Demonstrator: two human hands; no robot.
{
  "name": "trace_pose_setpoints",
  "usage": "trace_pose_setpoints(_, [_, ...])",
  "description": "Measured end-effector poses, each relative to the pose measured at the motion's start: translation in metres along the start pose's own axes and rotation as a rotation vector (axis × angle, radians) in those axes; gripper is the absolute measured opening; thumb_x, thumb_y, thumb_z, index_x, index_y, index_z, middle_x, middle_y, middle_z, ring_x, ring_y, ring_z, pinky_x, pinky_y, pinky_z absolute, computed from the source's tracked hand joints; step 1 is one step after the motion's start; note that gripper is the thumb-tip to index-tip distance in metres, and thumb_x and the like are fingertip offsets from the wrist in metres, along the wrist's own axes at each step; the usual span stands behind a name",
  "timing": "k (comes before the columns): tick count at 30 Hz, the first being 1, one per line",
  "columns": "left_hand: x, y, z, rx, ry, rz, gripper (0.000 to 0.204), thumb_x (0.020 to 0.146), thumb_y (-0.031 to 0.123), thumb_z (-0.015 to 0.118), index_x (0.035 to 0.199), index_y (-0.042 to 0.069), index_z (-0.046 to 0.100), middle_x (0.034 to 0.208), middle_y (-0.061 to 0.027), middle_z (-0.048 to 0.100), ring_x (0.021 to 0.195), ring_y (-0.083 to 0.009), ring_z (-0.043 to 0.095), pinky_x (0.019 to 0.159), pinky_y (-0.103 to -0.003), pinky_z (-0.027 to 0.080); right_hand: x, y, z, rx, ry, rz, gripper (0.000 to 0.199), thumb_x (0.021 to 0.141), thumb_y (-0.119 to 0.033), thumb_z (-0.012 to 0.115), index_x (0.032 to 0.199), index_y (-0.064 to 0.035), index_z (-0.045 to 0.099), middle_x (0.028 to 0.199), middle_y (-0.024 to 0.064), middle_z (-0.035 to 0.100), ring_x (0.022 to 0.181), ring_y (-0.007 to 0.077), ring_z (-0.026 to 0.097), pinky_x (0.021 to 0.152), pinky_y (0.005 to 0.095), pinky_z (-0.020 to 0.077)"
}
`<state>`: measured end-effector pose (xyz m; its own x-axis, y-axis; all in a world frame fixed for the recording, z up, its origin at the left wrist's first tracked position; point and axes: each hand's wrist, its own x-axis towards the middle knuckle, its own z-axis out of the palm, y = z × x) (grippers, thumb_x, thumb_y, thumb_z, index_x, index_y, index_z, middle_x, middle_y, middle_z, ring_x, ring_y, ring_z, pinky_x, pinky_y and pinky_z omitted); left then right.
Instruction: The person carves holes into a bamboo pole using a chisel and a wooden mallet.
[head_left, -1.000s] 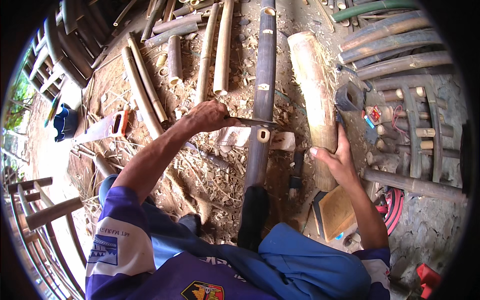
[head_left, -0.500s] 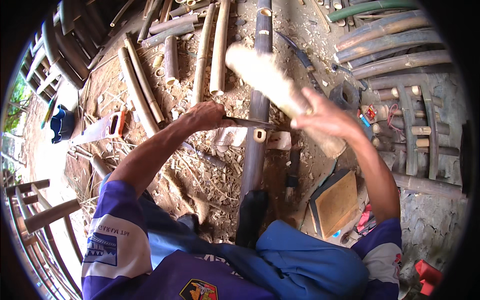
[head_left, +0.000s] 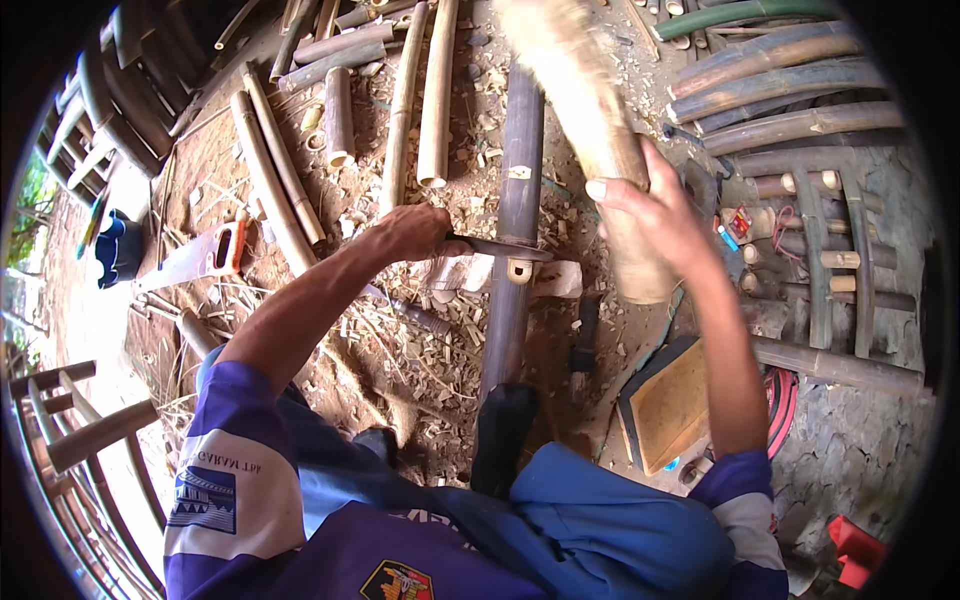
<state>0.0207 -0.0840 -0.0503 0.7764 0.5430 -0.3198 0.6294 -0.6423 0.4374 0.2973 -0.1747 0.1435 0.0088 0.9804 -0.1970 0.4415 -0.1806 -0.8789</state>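
My left hand (head_left: 418,235) is closed round the handle end of a dark, narrow-bladed knife (head_left: 510,249). Its blade lies across a dark bamboo pole (head_left: 515,190), just beyond a squarish hole cut in the wall. My right hand (head_left: 655,215) grips a thick, pale wooden club (head_left: 610,130), held up to the right of the pole; its far end is smeared by motion. Under the pole, near the blade, sits a pale wooden block (head_left: 556,279). A dark-covered foot (head_left: 505,430) rests against the pole's near end.
An orange-handled saw (head_left: 205,255) lies on the left beside a blue container (head_left: 118,248). Bamboo lengths (head_left: 437,100) lie ahead among wood chips, with stacked curved bamboo pieces (head_left: 780,75) at far right. A brown board (head_left: 665,405) leans near my right knee.
My right hand has swung the club up and away from the blade, turning it more upright. My left hand and the knife have stayed nearly in place on the pole.
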Motion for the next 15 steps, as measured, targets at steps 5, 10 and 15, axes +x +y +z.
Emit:
trace_pose_setpoints(5, [0.010,0.013,-0.003,-0.180,-0.189,-0.084,0.059,0.093,0.058,0.050,0.079,0.003,0.067,0.056,-0.0004,0.048,0.045,-0.0129,0.042,0.041,-0.034,0.038,-0.022,0.099,0.040,-0.386,-0.387,0.175,0.098,0.074,-0.030,0.075,0.143,0.0168,0.025,0.140,0.0369,0.041,0.132,0.0405,0.045,0.114,0.0375,0.0325])
trace_pose_setpoints(10, [-0.002,0.011,-0.006,-0.090,-0.225,-0.149,0.049,0.098,0.054,0.044,0.094,0.014,0.070,0.059,0.0022,0.042,0.048,-0.0090,0.035,0.043,-0.030,0.034,0.002,0.067,-0.004,-0.102,-0.200,0.172,0.091,0.075,-0.032,0.076,0.142,0.0105,0.033,0.133,0.0299,0.051,0.125,0.0332,0.052,0.107,0.0394,0.0411])
trace_pose_setpoints(15, [-0.058,0.040,0.020,0.135,0.300,0.148,0.039,0.094,0.048,0.055,0.083,0.012,0.063,0.063,-0.0043,0.054,0.050,-0.0161,0.051,0.042,-0.035,0.044,-0.029,0.060,-0.006,0.311,0.028,0.081,0.068,0.072,-0.012,0.076,0.131,0.0006,0.046,0.098,0.0108,0.063,0.079,0.0180,0.065,0.074,0.0329,0.0549])
